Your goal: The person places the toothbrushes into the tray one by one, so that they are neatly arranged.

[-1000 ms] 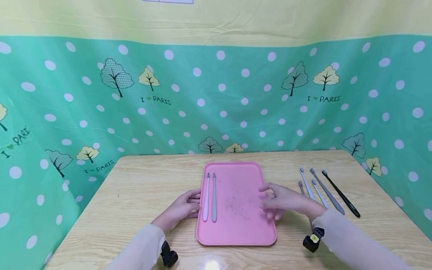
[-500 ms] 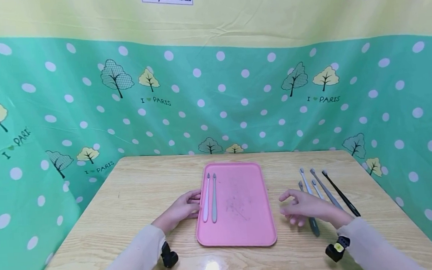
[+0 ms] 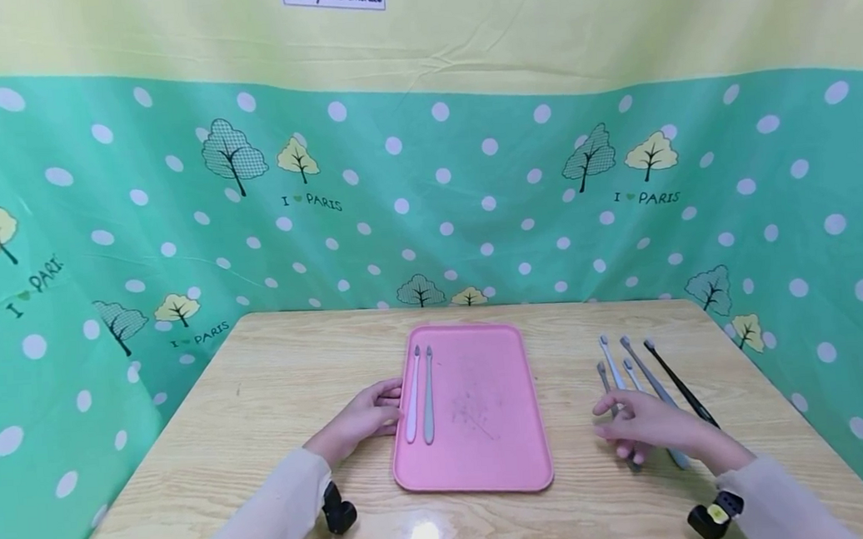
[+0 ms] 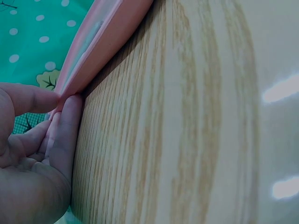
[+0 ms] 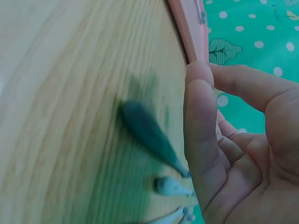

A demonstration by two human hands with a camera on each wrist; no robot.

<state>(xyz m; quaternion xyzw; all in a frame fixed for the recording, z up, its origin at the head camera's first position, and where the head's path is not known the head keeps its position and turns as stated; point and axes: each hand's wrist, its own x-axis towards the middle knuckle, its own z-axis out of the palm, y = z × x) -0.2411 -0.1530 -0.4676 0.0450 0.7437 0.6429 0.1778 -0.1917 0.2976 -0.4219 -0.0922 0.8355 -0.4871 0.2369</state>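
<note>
My left hand [image 3: 362, 416] pinches the left edge of a pink tray [image 3: 483, 466], thumb at the rim and fingers along its side, as the left wrist view shows. On the tray's left part lie a pinkish-white toothbrush [image 3: 412, 409] and a grey toothbrush [image 3: 429, 407], side by side with heads to the back. Over the toothbrushes on the right of the table is my right hand [image 3: 653, 425], fingers loosely bent and holding nothing. It partly hides a dark grey toothbrush [image 3: 603, 377], whose handle [image 5: 147, 133] lies below the fingers in the right wrist view.
Beyond the right hand lie a black toothbrush [image 3: 680, 381], a blue-grey toothbrush [image 3: 649, 371] and light blue toothbrushes [image 3: 612, 361]. All rest on a wooden table [image 3: 295, 354]. A green and yellow patterned cloth [image 3: 485, 174] hangs behind and at both sides.
My right hand has moved from the tray's right edge rightward to above the toothbrushes. The left hand and the tray have stayed in place.
</note>
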